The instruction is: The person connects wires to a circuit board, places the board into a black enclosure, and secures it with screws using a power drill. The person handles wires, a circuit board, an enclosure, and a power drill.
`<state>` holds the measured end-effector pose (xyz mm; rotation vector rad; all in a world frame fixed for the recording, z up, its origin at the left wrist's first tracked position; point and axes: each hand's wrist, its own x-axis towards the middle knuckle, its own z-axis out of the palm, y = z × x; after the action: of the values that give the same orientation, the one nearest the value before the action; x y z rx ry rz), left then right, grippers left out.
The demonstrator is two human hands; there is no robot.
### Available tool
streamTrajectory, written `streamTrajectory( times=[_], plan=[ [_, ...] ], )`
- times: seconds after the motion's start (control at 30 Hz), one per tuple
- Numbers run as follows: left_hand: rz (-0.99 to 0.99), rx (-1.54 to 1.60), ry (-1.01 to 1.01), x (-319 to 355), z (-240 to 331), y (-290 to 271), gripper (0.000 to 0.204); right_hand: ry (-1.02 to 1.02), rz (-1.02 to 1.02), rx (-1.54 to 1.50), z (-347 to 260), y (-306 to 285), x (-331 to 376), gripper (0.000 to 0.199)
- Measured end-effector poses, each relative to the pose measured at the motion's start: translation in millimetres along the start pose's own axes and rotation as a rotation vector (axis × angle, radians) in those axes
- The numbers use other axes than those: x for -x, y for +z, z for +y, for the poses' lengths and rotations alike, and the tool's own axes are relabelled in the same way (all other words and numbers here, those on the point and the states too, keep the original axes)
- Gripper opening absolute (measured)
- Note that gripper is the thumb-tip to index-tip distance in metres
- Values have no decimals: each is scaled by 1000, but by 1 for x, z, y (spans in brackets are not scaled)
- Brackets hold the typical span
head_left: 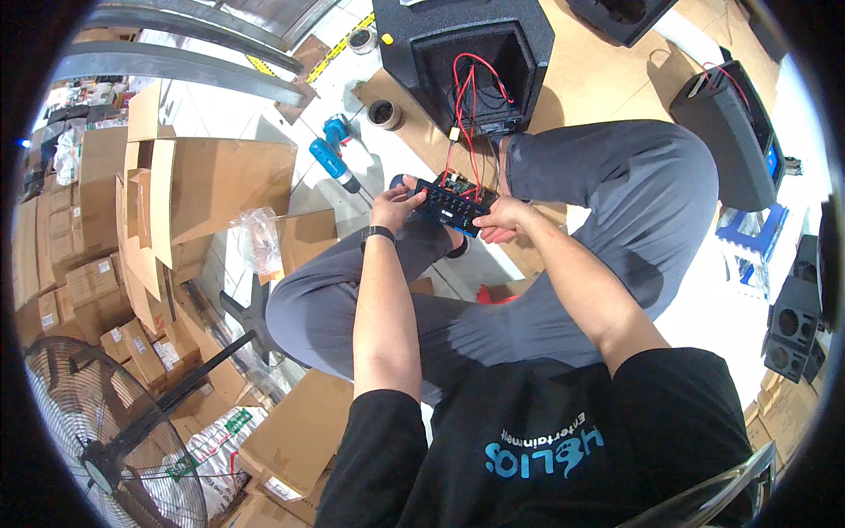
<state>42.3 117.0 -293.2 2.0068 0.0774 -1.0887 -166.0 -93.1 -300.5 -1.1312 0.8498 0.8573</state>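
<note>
Between my hands is a black control panel (446,213) with rows of knobs and a circuit board on its far side. My left hand (398,208) grips its left end, and my right hand (505,219) pinches its right end. Red wires (459,110) run from the panel up into the open cavity of a large black speaker cabinet (400,53) standing in front of me. A small white connector sits along the wires. A blue cordless drill (330,158) lies on the floor left of the panel.
Two rolls of tape (384,113) lie beside the cabinet. Cardboard boxes (220,189) are stacked at left, near a black standing fan (106,449). Another speaker cabinet (726,132) stands at right by a blue and white stool (753,236). Clear plastic wrap (257,239) lies near my left knee.
</note>
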Motion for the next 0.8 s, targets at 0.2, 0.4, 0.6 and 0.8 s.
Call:
streamTrajectory(
  times=[0.2, 0.4, 0.6, 0.8],
  plan=[
    [-154, 136, -259, 6, 22, -3, 91, 12, -5, -11, -3, -6, -1, 38],
    [-160, 224, -290, -1, 26, 37, 93, 33, -46, 7, -6, -11, 1, 44],
    [250, 131, -187, -40, -19, 81, 88, 22, -52, 22, -1, -10, -9, 48],
    [342, 15, -27, -28, -38, 77, 93, -117, 329, 669, -57, -30, 65, 42]
  ],
)
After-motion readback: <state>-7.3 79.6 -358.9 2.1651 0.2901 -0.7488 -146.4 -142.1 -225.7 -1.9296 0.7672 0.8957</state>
